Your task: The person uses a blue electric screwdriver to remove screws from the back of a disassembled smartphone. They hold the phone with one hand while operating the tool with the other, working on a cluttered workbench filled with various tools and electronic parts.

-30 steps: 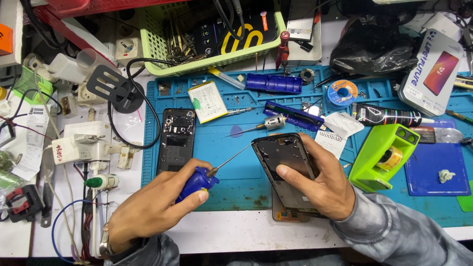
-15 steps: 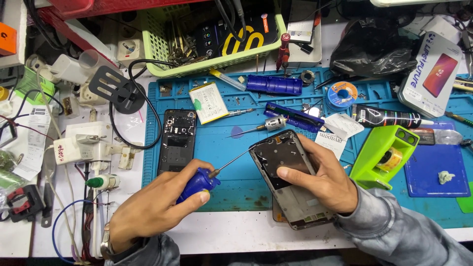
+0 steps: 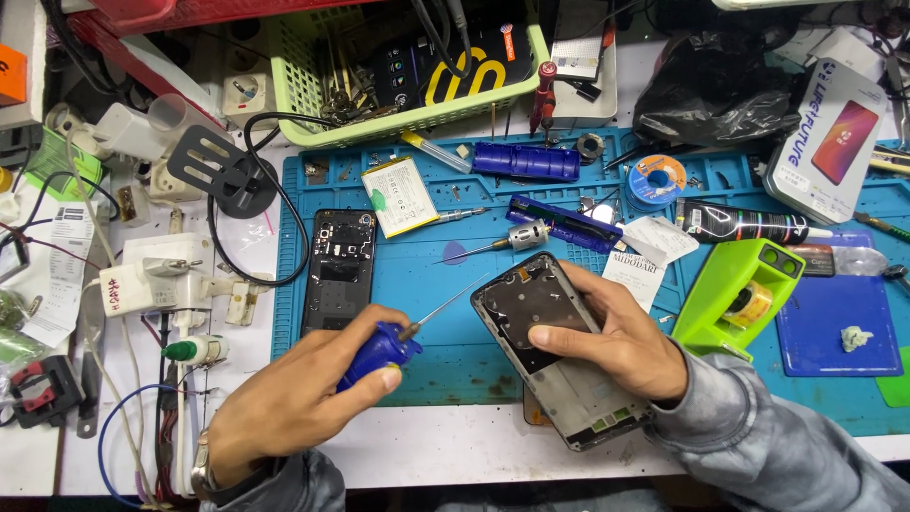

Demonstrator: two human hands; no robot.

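Observation:
My left hand grips a blue-handled screwdriver, its thin shaft pointing up and right toward the top corner of an opened phone frame. My right hand presses down on that dark phone frame, which lies tilted on the blue work mat, its lower end reaching over the mat's front edge. A black phone back cover lies flat on the mat to the left of my hands. A white phone battery rests above it.
A green tape dispenser stands right of my right hand. Behind the phone lie a blue motor tool, a solder spool, a black glue tube and a green basket of parts. Cables and white chargers crowd the left.
The phone frame has been turned and slid toward the front edge under my right hand. My left hand with the screwdriver has stayed almost still.

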